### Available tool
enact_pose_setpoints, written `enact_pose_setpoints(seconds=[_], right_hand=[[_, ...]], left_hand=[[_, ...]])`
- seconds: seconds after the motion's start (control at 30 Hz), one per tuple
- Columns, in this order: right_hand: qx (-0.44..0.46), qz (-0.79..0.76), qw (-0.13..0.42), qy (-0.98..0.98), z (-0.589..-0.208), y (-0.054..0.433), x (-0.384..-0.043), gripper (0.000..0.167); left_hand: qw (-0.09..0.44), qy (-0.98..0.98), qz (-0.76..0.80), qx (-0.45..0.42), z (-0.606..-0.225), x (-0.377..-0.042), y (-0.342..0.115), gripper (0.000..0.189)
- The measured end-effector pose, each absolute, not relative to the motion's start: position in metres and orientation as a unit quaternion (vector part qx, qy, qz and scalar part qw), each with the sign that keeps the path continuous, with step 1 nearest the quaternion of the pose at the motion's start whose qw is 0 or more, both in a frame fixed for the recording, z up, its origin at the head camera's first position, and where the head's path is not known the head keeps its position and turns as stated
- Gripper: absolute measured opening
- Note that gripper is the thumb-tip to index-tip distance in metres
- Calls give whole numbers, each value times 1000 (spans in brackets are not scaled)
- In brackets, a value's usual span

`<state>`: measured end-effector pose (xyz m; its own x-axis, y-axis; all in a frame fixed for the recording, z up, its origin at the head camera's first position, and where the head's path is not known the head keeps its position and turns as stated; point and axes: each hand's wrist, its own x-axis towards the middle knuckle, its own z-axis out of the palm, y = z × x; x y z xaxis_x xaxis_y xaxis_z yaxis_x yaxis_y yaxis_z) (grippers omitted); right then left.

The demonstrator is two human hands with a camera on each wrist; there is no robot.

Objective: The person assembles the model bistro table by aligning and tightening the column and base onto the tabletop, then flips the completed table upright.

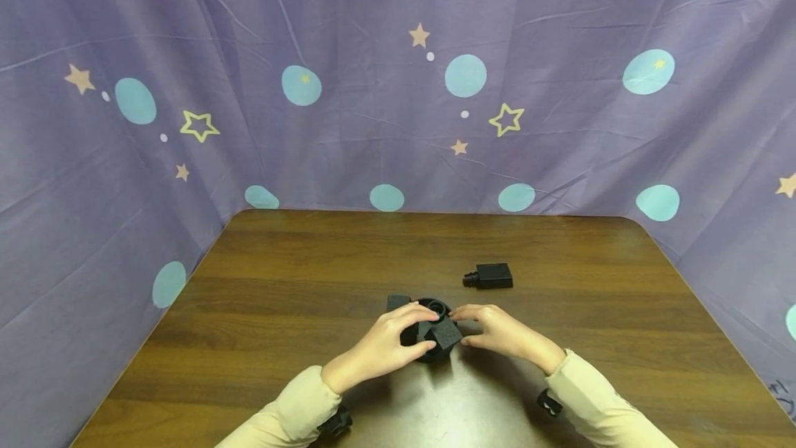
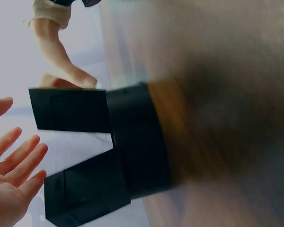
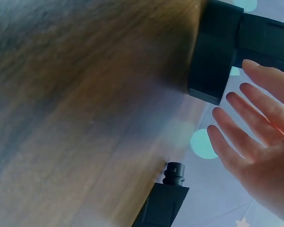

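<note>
A round black base [image 1: 430, 357] stands on the table between the two hands, and black rectangular blocks [image 2: 72, 109] rise from it. One block [image 1: 445, 333] faces the front, and a ring-shaped opening [image 1: 438, 310] shows behind it. My left hand [image 1: 387, 343] reaches around the left side of the blocks. In the left wrist view its fingers [image 2: 26, 163] are spread and relaxed beside them. On the other side is my right hand [image 1: 502, 332], with its fingertips right at the block's edge. The right wrist view shows that hand's fingers [image 3: 248, 125] loosely extended.
Farther back and to the right, a black rectangular piece with a ribbed neck [image 1: 494, 276] lies on its side. The brown wooden table [image 1: 280, 296] ends at a purple curtain [image 1: 348, 137] with stars and blue spots. Black wrist cameras [image 1: 336, 423] sit under both sleeves.
</note>
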<state>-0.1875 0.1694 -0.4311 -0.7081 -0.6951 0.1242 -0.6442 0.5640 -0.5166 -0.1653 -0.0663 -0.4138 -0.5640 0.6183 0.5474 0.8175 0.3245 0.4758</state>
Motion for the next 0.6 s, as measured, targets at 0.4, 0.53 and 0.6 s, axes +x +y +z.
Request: enact_pose_setpoints(seconds=[0.4,0.53,0.6], right_hand=[[-393,-245,26,886,-438,171,-189,24],[-394,-248,22,885,-439,172,-188,21],[-394,-248,21,885,-440,173,-187,20]], left_hand=[[88,-808,-331,-480,-420,-159,-54,37],[88,-809,-326,-481,-421,-159,-53,32],[77,-810,-330,-479,-419,-158,-53,31]])
